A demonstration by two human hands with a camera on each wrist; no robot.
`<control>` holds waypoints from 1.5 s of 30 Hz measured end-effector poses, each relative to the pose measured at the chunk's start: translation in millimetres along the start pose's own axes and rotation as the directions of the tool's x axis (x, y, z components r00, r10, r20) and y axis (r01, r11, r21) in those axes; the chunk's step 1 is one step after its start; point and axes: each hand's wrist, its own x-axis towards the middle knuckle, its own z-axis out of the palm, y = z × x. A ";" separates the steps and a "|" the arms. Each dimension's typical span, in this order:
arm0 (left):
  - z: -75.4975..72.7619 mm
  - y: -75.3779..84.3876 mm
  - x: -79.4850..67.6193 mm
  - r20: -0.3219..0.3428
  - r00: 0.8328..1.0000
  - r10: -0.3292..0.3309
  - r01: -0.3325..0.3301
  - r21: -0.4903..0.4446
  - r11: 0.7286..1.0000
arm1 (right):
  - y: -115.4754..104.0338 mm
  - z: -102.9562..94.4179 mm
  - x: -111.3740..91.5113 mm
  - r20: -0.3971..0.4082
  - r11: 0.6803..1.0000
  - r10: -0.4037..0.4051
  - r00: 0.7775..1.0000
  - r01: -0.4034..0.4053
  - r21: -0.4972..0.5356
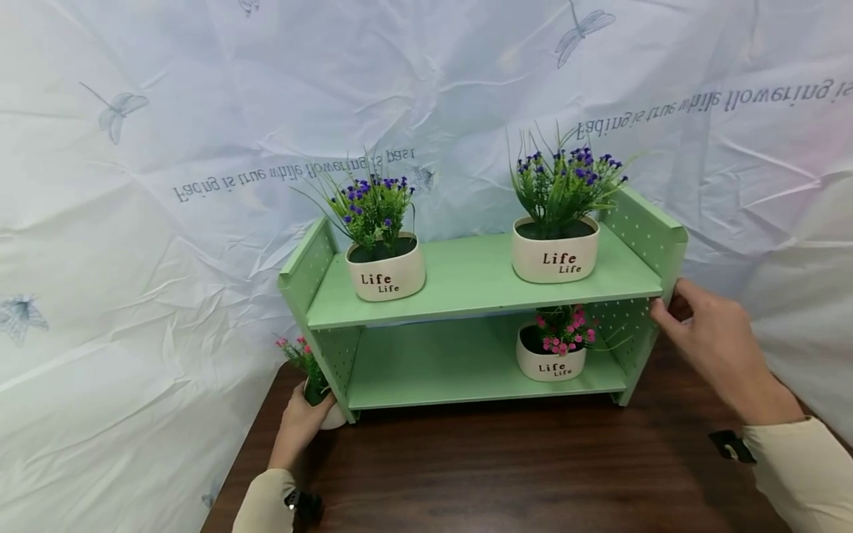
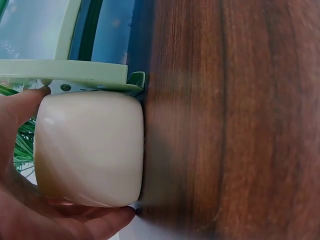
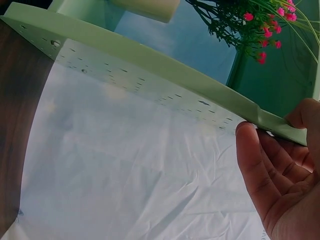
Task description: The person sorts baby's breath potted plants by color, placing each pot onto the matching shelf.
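Note:
A green two-tier shelf [image 1: 466, 259] stands on the dark wooden table. Beside its left panel, my left hand [image 1: 300, 426] grips a white flowerpot [image 1: 335, 420] with pink flowers. The left wrist view shows thumb and fingers around this flowerpot [image 2: 92, 150], close against the panel's foot. My right hand [image 1: 723, 344] pinches the front edge of the right side panel [image 1: 656, 340], level with the upper board. In the right wrist view, the thumb is inside and the fingers [image 3: 255, 165] are outside that panel.
On the upper board stand two cream pots with purple flowers, one left [image 1: 386, 277] and one right [image 1: 556, 259]. A pot with pink flowers [image 1: 552, 363] sits at the lower board's right. Pale printed cloth [image 1: 433, 89] hangs behind and at the sides of the wooden table [image 1: 480, 466].

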 end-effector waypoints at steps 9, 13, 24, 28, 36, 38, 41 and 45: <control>-5.0 4.7 -2.3 0.004 1.000 -0.001 0.001 0.037 0.999 | 3.5 2.5 -4.1 -0.009 1.000 0.007 1.000 -0.007 0.010; -12.3 2.6 -2.7 0.011 1.000 -0.005 0.004 0.081 0.997 | 2.7 2.7 -3.6 -0.004 1.000 0.013 1.000 -0.013 0.011; -34.8 -5.5 -6.1 0.094 0.995 -0.024 0.011 0.132 0.991 | 2.0 4.1 0.4 -0.036 0.999 0.002 0.999 -0.001 0.033; -43.4 -12.3 -10.9 0.139 0.990 -0.019 -0.002 0.149 0.989 | 3.5 6.1 -0.3 -0.029 1.000 0.004 1.000 -0.003 0.028; -61.6 -26.5 -22.8 0.251 0.968 -0.003 -0.029 0.125 0.992 | 2.0 6.1 -0.1 -0.014 1.000 0.008 1.000 -0.008 0.020; -65.1 -29.3 -24.3 0.262 0.965 0.006 -0.035 0.103 0.994 | 1.1 6.2 0.4 -0.009 1.000 0.004 1.000 -0.004 0.021; -69.8 -32.6 -24.7 0.277 0.960 0.031 -0.058 0.088 0.994 | 1.3 6.7 0.1 -0.001 1.000 0.010 1.000 -0.010 0.025; -75.9 -35.1 -22.3 0.303 0.950 0.074 -0.106 0.091 0.990 | 3.5 5.8 -2.1 -0.006 0.999 0.023 1.000 -0.022 0.024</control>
